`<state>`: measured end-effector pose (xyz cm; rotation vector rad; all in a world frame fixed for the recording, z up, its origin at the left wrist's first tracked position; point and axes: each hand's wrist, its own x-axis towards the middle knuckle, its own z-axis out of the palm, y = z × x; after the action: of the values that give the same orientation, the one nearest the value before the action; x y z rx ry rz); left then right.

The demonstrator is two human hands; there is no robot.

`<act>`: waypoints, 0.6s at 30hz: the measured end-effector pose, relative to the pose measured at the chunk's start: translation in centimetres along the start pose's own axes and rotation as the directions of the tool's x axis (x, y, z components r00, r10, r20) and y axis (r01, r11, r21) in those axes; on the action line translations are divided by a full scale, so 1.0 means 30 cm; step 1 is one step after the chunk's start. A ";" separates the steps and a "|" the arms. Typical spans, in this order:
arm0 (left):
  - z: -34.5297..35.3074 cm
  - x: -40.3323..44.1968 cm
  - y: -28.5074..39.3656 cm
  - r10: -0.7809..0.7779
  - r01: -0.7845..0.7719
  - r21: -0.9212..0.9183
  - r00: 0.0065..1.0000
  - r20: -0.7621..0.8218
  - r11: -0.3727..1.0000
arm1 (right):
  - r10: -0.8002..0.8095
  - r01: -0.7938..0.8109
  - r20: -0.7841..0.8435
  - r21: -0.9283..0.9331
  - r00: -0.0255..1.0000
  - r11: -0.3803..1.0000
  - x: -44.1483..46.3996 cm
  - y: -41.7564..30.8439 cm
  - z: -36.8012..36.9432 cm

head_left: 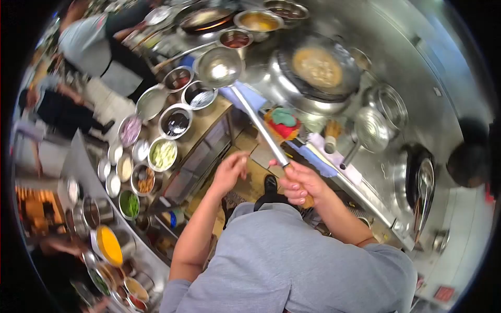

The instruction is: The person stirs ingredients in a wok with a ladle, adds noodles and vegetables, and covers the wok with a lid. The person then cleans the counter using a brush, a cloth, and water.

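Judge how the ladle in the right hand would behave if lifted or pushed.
The ladle is probably stiff: its metal shaft runs straight. It likely feels end-heavy, its wide bowl lying far from the right hand. Held one-handed, it may swing if pushed.

Through the head view I saw the right hand (pixel 302 182) gripping the grip end of a long ladle (pixel 258 125), its round bowl out past the near corner of the side counter (pixel 213 118). The left hand (pixel 228 171) hung loosely curled and free, just beside that counter's edge. On the stove (pixel 385 169), I saw a wok (pixel 350 78) of brown liquid (pixel 317 67); along its front edge lay cloths (pixel 319 164), with a brush (pixel 331 136) just beside them.
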<state>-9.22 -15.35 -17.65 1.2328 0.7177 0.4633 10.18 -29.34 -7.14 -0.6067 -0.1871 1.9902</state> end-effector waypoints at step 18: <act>-0.230 -0.293 -0.862 -0.724 0.702 -0.242 0.547 -0.420 0.670 | -0.783 -0.227 -0.530 -0.848 0.326 0.480 -0.075 -0.726 -0.739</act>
<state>-21.75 -23.89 -41.37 0.6591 1.5649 0.0796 39.09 -23.53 -17.22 -2.0744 -0.5370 0.6822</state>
